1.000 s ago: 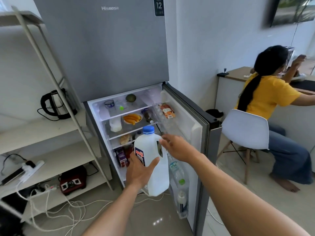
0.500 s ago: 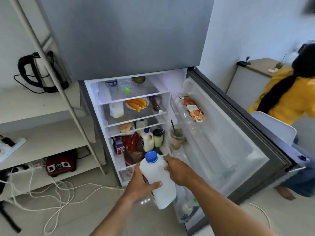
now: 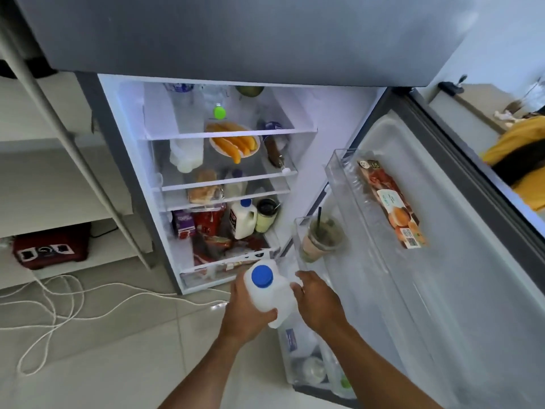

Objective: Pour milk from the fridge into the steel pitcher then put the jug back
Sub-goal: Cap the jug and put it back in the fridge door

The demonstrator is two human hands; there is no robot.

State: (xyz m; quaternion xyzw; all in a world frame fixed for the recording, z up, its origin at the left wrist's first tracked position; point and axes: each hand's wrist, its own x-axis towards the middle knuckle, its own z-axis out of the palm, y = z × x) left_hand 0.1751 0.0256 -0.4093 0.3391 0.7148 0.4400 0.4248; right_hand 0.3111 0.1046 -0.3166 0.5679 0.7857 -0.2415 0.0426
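A white milk jug [image 3: 272,293] with a blue cap is held low in front of the open fridge [image 3: 333,128], just above the bottom door shelf [image 3: 290,358]. My left hand [image 3: 246,315] wraps its left side and base. My right hand [image 3: 320,302] grips its handle side. The jug is seen from above, roughly upright. A second, smaller milk jug [image 3: 243,221] with a blue cap stands inside on the lowest fridge shelf. No steel pitcher is in view.
The fridge door [image 3: 427,276] stands wide open on the right; its shelves hold an iced drink cup [image 3: 321,236], a juice carton [image 3: 392,203] and bottles at the bottom. White cables [image 3: 59,302] lie on the tiled floor. A shelving unit [image 3: 73,160] stands left. A person in yellow [image 3: 522,160] sits at far right.
My view has moved closer and tilted down. Both hands have lowered the jug towards the bottom door shelf; the grip is unchanged.
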